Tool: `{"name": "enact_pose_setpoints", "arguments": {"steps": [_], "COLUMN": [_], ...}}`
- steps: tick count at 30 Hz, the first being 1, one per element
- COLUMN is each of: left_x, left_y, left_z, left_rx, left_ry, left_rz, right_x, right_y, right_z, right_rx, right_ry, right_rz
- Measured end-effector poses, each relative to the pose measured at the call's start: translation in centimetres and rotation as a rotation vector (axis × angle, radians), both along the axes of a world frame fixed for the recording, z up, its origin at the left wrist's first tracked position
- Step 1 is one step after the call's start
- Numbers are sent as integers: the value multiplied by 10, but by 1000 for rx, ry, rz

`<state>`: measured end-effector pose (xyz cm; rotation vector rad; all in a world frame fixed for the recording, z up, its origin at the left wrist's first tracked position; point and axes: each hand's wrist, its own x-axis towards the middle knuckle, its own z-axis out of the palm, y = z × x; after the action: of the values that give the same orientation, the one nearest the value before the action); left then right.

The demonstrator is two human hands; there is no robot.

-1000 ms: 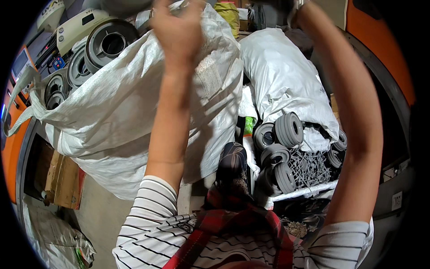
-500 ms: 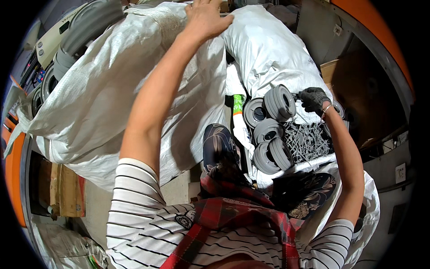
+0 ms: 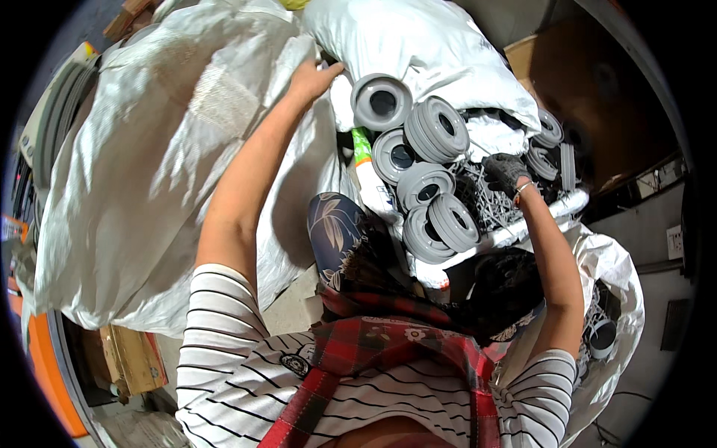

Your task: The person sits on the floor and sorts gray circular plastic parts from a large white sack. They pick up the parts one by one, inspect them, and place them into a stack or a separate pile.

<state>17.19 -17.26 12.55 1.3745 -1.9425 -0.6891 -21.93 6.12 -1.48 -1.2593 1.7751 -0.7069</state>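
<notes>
My bare left hand [image 3: 312, 81] rests at the edge of the large white woven sack [image 3: 172, 164], thumb stretched out, with nothing visible in it. Just right of it lies a grey ring-shaped plastic part [image 3: 381, 102] with a dark centre. Several similar grey ribbed parts [image 3: 437, 128] sit in a cluster below that one. My right hand [image 3: 504, 173], in a dark glove, is over a pile of thin grey plastic scraps [image 3: 485, 201]. Its fingers are curled, and whatever they hold is hidden.
A full white sack [image 3: 426, 45] lies beyond the parts. More grey rings [image 3: 549, 128] are at the right, beside a brown cardboard box [image 3: 590, 89]. An open white bag [image 3: 612, 299] with grey pieces stands by my right elbow. Cardboard [image 3: 131, 358] is at lower left.
My left hand has drawn back toward me along the sacks. A grey ring now lies beside it at the top of the cluster. The right hand has moved lower, over the scraps. The view has shifted.
</notes>
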Motion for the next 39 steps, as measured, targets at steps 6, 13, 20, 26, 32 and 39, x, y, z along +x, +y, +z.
{"name": "enact_pose_setpoints", "arguments": {"steps": [6,13,20,26,32,39], "left_x": [-32,2,-1,-22,-71,-98], "left_y": [-9,-31,30,32,14,57], "left_z": [-126,-179,-103,-104,-168,-168], "left_rx": [486,195,-2,651,927,1068], "left_ry": [304,-476,-515,944,479,486], "left_rz": [22,-20,-2,99,104,-130], "right_x": [-23,42,42,50,99,96], "right_y": [2,-23,-43,-54,-57,-41], "right_z": [-87,-54,-57,-64,-37,-52], "right_rx": [-304,134,220,392,295,141], "right_ry": [-132,-1065,-995,-1079,-1201,-1279], "right_rz": [11,-528,-460,-484,-531,-789]}}
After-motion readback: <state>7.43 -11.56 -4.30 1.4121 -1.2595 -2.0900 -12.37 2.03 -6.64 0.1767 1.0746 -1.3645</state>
